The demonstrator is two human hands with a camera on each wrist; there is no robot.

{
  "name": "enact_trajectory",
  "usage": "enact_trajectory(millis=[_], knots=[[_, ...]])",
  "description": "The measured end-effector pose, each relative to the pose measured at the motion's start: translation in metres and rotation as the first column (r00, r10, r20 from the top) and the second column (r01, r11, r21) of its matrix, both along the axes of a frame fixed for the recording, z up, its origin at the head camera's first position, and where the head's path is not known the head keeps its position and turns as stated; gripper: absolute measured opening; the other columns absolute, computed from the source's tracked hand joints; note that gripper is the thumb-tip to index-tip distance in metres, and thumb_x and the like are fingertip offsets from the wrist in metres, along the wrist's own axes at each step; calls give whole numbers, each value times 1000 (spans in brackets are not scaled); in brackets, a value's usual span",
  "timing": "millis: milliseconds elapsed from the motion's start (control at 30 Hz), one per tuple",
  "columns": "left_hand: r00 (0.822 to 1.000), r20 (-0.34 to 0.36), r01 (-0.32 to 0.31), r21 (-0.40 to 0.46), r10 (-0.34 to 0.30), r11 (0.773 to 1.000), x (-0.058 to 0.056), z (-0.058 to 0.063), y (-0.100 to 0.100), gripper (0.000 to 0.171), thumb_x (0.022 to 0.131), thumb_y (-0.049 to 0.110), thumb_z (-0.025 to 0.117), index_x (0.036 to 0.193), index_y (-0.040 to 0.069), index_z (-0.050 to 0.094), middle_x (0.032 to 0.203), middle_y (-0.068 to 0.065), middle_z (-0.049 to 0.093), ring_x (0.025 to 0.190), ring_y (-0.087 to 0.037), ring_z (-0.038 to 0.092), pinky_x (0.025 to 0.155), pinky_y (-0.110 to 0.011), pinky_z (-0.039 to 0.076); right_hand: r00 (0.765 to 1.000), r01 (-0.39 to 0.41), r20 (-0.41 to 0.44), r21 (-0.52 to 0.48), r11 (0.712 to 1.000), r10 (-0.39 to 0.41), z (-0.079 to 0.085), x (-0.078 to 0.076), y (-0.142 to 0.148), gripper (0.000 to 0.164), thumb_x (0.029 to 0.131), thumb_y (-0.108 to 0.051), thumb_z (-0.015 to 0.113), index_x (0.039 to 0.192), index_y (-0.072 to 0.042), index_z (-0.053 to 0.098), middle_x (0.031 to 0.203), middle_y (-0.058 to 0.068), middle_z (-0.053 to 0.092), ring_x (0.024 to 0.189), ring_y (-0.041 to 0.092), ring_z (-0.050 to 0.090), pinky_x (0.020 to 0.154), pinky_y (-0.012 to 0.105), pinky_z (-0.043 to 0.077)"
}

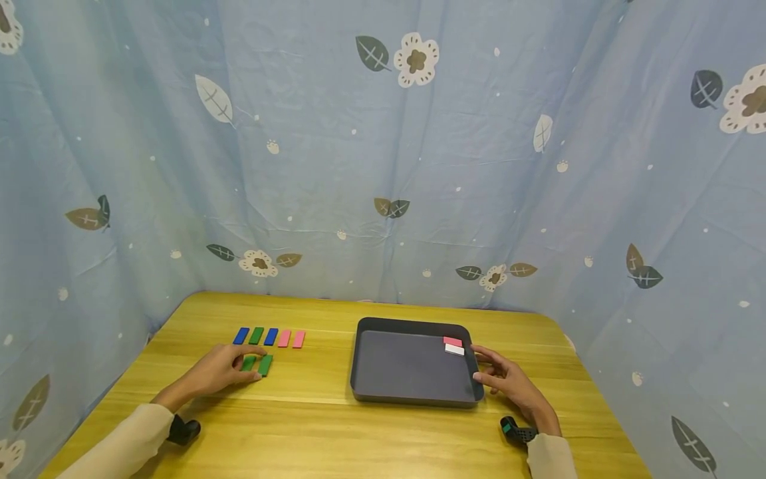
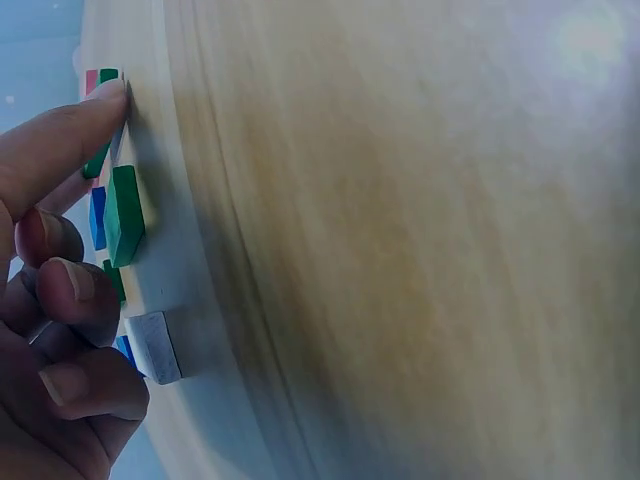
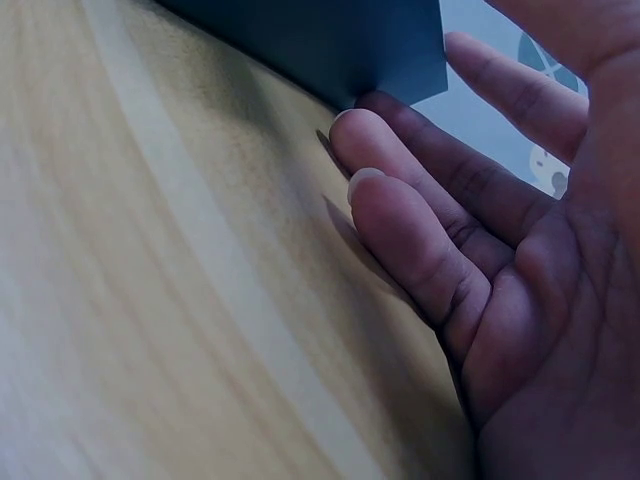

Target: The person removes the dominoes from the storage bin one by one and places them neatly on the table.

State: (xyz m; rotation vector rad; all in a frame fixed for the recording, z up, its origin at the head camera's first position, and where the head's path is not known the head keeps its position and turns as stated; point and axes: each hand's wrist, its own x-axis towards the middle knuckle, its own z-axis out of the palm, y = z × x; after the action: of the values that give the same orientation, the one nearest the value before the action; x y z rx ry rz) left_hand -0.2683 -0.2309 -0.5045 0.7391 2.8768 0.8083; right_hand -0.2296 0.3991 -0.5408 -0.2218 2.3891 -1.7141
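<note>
My left hand point(image 1: 224, 368) is over the front row of small flat blocks at the left of the table. Its thumb and index finger pinch a green block point(image 1: 265, 365) by its two ends, low at the table. Beside that block lies another green block point(image 2: 125, 217), and farther along a whitish block point(image 2: 157, 348), which the hand hides in the head view. At the right, my right hand point(image 1: 509, 382) has its fingers loosely extended against the right wall of a dark grey tray point(image 1: 413, 401). A pink block point(image 1: 452, 341) and a white block point(image 1: 455, 350) lie in the tray's far right corner.
Behind the left hand runs a row of blocks: a blue block point(image 1: 241, 335), a green block point(image 1: 256, 335), another blue block point(image 1: 271, 336), and two pink blocks point(image 1: 298, 339). A patterned blue curtain point(image 1: 323, 166) surrounds the far side of the wooden table point(image 1: 311, 432).
</note>
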Motion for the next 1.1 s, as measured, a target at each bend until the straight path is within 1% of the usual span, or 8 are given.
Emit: enact_trajectory(millis=[233,400,600,700,833,900,967,1100], knots=[[1000,11,1,-3,-1,1000,0,-2,-2,45,81,35,75,121,16,65,56,6,45,45,-5,35,46,-22,29,1000,22,19,6,1000,-22,-2,-1,0,60,89,-29,69,142,-35,43,140,3,46,94,32,56,63,35,49],[999,34,9,-12,-9,1000,-2,-1,-2,46,81,37,75,121,16,65,58,6,45,47,-5,35,47,-22,30,999,30,29,0,1000,-30,-3,0,0,60,88,-29,69,142,-34,43,139,3,47,94,33,55,62,36,48],[999,36,37,-15,-36,999,-6,5,0,53,79,37,77,124,12,63,56,5,45,47,-5,35,47,-22,31,999,25,23,5,1000,-25,-1,-1,-1,61,88,-29,69,143,-34,43,139,3,47,94,33,56,62,35,49],[999,16,39,2,-39,999,-10,9,5,55,79,34,78,125,10,62,55,5,44,45,-6,35,46,-22,32,1000,16,13,0,1000,-16,1,-1,-1,60,90,-27,68,144,-32,42,140,5,46,93,33,55,62,35,49],[999,-14,43,40,-42,998,-18,17,17,52,81,34,76,125,11,61,55,5,45,44,-7,37,46,-23,35,1000,3,1,-3,1000,-3,1,0,-1,60,91,-26,66,145,-30,41,141,8,45,92,32,56,61,34,48],[999,-29,47,60,-46,997,-23,22,27,50,82,37,75,124,13,62,56,5,45,44,-7,36,47,-24,35,1000,2,2,1,1000,-2,1,0,-1,60,91,-26,67,145,-30,41,141,7,45,92,31,56,61,34,48],[998,-43,59,80,-56,995,-26,27,40,47,83,37,74,123,16,62,57,5,46,45,-7,37,48,-24,35,1000,2,7,-1,1000,-2,1,0,-1,61,90,-26,67,145,-30,41,141,6,46,92,31,56,61,34,49],[992,-71,109,107,-102,988,-34,39,70,41,84,36,73,120,19,63,61,5,50,49,-8,42,51,-25,39,1000,2,1,2,1000,-2,-1,0,0,61,90,-27,68,145,-29,41,140,7,46,93,31,57,61,36,49]])
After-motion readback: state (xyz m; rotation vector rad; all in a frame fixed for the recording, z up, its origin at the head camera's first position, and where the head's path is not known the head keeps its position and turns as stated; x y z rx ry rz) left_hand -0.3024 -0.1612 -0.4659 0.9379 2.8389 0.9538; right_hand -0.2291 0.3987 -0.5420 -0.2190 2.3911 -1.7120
